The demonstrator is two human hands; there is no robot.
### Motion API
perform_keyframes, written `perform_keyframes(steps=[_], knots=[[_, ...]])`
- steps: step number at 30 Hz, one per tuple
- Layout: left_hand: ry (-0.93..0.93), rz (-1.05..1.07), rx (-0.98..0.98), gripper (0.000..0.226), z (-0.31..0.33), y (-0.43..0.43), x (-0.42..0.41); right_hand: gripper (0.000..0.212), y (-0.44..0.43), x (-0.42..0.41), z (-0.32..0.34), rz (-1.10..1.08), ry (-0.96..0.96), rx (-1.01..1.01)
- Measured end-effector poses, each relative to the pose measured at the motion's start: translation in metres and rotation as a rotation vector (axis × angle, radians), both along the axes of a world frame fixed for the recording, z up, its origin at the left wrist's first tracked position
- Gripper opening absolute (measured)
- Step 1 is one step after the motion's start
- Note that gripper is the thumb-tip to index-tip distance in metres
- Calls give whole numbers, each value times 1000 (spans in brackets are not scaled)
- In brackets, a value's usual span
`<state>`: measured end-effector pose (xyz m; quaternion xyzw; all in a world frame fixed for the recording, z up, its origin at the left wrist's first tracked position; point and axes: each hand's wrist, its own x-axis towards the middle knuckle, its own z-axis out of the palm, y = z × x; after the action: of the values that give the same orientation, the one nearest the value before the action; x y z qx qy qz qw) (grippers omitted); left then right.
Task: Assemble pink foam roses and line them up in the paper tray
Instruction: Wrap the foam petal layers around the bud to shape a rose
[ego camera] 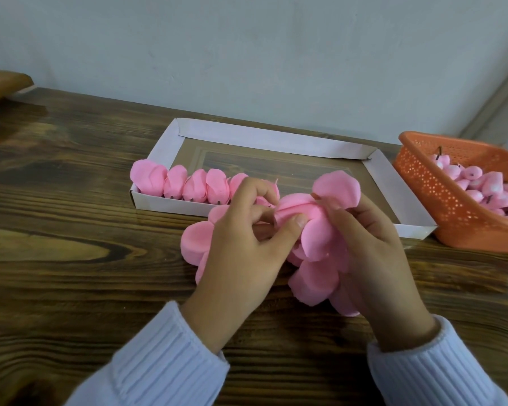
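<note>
Just in front of the paper tray (276, 139), we see the left hand (241, 244) and right hand (376, 253) pinching an unfinished rose (299, 208). A slackened pinch could let the petals unwrap, and a stray knuckle could topple the finished roses (194, 187) at the tray's left end.

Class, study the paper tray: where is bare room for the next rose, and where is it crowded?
Free: the paper tray floor, between the rose row and its back and right walls. Crowded: its front left, and where the left hand and right hand grip petals.
</note>
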<state>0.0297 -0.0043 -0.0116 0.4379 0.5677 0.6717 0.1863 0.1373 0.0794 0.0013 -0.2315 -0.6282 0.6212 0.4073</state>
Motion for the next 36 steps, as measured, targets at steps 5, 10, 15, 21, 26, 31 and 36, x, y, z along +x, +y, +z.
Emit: perform_keyframes(steps=[5,10,15,21,26,31,36], knots=[[44,-5,0,21,0,-1,0,36,0,0,0,2,-17,-10],[31,-21,8,20,0,-1,0,35,1,1,-1,6,-2,-9],[58,-36,-10,17,0,0,0,21,2,1,-1,-7,-7,14],[44,-32,-38,15,0,0,0,31,1,1,-1,-56,-43,20],[46,-30,-62,12,-1,0,-1,13,1,2,0,-11,-28,61],[51,1,-44,11,-3,1,-1,10,3,3,-1,-132,-62,252],[67,31,-49,9,-5,3,-1,5,2,4,2,-176,-75,344]])
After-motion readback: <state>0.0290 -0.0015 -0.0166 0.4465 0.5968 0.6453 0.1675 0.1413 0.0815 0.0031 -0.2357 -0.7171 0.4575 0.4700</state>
